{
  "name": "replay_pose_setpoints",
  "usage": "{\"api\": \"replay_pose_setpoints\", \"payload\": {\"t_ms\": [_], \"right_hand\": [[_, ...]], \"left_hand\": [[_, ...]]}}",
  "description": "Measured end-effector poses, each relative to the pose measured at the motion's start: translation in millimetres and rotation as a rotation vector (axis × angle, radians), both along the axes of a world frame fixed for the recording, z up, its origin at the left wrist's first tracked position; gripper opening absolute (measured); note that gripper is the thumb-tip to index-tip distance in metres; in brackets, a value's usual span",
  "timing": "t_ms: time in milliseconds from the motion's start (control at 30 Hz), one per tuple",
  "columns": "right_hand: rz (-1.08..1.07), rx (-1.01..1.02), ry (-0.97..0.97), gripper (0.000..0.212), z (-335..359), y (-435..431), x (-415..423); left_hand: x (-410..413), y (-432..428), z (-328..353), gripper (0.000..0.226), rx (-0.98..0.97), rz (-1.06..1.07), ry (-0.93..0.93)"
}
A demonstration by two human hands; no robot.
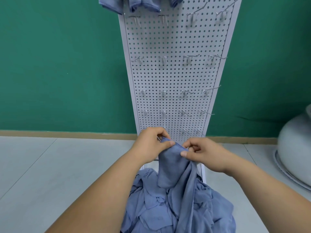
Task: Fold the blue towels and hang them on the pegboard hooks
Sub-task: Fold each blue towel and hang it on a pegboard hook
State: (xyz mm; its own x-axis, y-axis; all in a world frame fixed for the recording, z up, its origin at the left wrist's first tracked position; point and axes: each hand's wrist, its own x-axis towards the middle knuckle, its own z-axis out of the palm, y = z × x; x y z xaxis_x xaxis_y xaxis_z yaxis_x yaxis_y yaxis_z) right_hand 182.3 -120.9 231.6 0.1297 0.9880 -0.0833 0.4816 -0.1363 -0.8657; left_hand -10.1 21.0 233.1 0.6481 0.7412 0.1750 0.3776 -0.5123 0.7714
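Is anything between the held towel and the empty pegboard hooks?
Nothing visible does. The left hand and right hand pinch the towel by its top edge just in front of the pegboard; the bare hooks above stand unobstructed. Hung towels show only at the top.

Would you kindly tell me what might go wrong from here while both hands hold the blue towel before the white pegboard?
1. The left hand and right hand pinch only the top edge of the blue cloth towel; its tail trails into the heap of blue towels, so lifting may drag others along.
2. The steel hooks on the white perforated pegboard jut out just behind the hands and might snag the cloth.
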Motion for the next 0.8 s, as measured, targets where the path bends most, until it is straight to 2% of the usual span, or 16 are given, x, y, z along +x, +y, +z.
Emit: {"api": "replay_pose_setpoints", "payload": {"t_ms": [67,167,267,400,567,800], "right_hand": [[0.009,-0.022,0.113,0.015,3,-1,-4],[-0.028,-0.005,0.175,0.021,6,-1,-10],[-0.105,0.043,0.200,0.016,9,0,-9],[-0.109,0.040,0.068,0.013,9,1,-2],[-0.057,-0.021,-0.017,0.018,16,-1,14],[-0.232,0.035,-0.258,0.011,11,-10,63]], "left_hand": [[2,-2,2,0.016,0.005,0.003,-0.065],[4,-5,7,0.014,0.025,0.011,-0.117],[-2,-2,10,0.010,0.086,-0.009,-0.047],[-14,7,9,0.009,0.170,0.014,0.078],[-27,27,11,0.012,0.310,0.231,0.115],[-60,53,4,0.015,0.330,0.519,0.196]]}}
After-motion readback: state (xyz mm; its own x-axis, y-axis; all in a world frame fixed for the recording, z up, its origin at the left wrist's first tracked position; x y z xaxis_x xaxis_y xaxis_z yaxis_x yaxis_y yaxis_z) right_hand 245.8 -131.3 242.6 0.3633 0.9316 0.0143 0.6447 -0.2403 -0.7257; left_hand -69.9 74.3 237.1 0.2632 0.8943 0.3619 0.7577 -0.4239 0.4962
